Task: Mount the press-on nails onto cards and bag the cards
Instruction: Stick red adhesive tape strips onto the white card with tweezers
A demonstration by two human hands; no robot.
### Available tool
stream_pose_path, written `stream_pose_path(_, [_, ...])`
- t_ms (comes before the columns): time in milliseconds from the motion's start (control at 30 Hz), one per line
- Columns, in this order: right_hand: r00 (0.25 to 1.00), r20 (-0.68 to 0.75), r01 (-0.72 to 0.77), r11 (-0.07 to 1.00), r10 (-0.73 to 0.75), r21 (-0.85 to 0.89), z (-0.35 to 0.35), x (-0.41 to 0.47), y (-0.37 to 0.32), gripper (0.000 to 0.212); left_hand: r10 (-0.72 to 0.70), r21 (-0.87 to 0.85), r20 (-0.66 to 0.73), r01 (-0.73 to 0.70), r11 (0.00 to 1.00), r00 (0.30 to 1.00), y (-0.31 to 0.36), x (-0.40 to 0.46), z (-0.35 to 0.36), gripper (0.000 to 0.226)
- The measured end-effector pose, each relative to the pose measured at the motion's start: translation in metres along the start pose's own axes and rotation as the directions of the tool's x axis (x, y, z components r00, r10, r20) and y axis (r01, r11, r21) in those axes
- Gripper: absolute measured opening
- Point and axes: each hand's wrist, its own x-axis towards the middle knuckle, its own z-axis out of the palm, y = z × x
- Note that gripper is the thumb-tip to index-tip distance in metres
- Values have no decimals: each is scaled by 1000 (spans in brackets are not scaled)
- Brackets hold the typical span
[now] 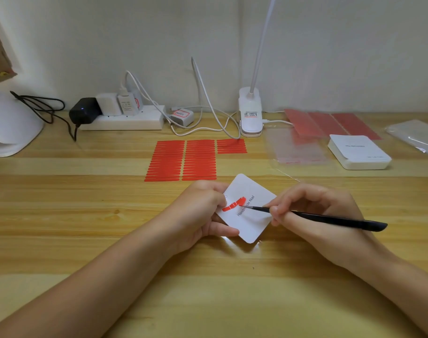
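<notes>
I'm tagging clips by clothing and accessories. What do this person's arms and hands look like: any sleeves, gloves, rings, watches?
Both forearms are bare all the way to the frame's lower edge; no sleeves show. The left hand and the right hand wear no gloves, and no rings, watch or bracelet are visible. Nail polish cannot be judged from this view.

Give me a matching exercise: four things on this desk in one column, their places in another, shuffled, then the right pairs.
Things:
1. white rounded card printed "Handmade Nail"
2. thin black tweezers
3. white stack of blank cards
4. white clip-on desk lamp

Places:
A. held in the right hand
B. at the back of the wooden desk, beside the cables
C. held in the left hand
D. far right, beside the clear plastic bags

Pairs: 1-C, 2-A, 3-D, 4-B
</notes>
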Motion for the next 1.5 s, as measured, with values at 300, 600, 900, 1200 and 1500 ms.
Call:
stream_pose_path(300, [1000,16,-9,1000,10,-6,1,0,-1,37,-4,1,1,4,1000,1000,0,1,0,42])
stream_pose_path(600, [999,35,-36,999,37,-19,1,-1,-4,31,-13,-16,0,13,1000,1000,0,2,0,41])
stream_pose_path(900, [993,-77,-83,995,87,63,-1,4,-5,39,-40,-11,50,40,999,998,3,0,-3,41])
stream_pose_path(1200, [968,-140,-150,930,207,336,-11,10,4,7,2,48,64,-5,999,998,2,-2,0,44])
stream_pose_path(1500, [972,-125,-149,930,200,336,-16,11,11,8,36,206,33,-41,978,999,9,-8,-1,34])
